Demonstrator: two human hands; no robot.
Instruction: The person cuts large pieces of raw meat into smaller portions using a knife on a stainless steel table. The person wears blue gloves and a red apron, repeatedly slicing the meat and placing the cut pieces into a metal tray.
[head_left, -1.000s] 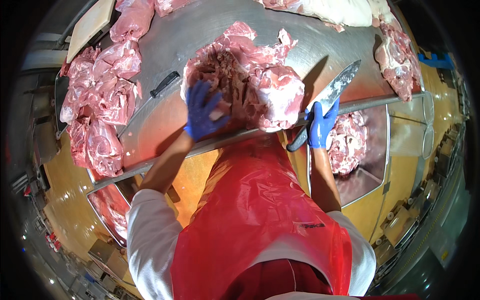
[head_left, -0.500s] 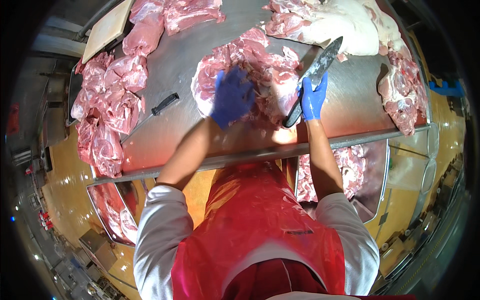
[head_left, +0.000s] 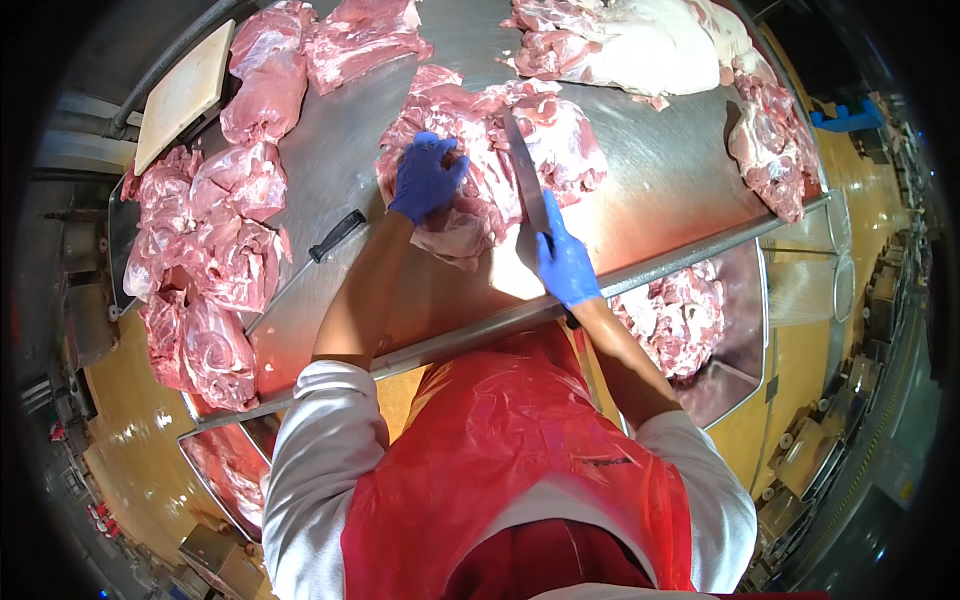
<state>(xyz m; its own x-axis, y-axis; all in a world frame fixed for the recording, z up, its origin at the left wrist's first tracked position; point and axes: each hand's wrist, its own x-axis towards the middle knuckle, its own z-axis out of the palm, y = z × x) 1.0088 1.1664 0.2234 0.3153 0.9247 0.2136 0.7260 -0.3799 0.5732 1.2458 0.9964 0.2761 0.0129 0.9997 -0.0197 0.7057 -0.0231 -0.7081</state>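
Observation:
Near the middle of the steel table (head_left: 420,330) lies a large piece of raw meat (head_left: 555,145), pink with pale fat. My left hand (head_left: 428,175) is on its left part, blue-gloved fingers curled into the flesh. My right hand (head_left: 565,260), in a blue glove, grips a large knife (head_left: 527,170); the long blade points away from me across the middle of the meat, and the handle is mostly hidden under the fingers. A second knife (head_left: 335,236) with a black handle lies to the left of the meat, its thin rod-like end running toward the table's near edge.
Meat pieces (head_left: 215,345) line the table's left side. Pale slabs (head_left: 650,45) lie at the back right, another piece (head_left: 770,150) below them. A white board (head_left: 182,95) sits back left. Metal bins with meat (head_left: 670,330) (head_left: 230,470) are below the front edge, beside my red apron.
The knife has swung leftward from upright-right to lying across the meat. My left hand's spread fingers have curled onto the meat, which looks turned and shifted.

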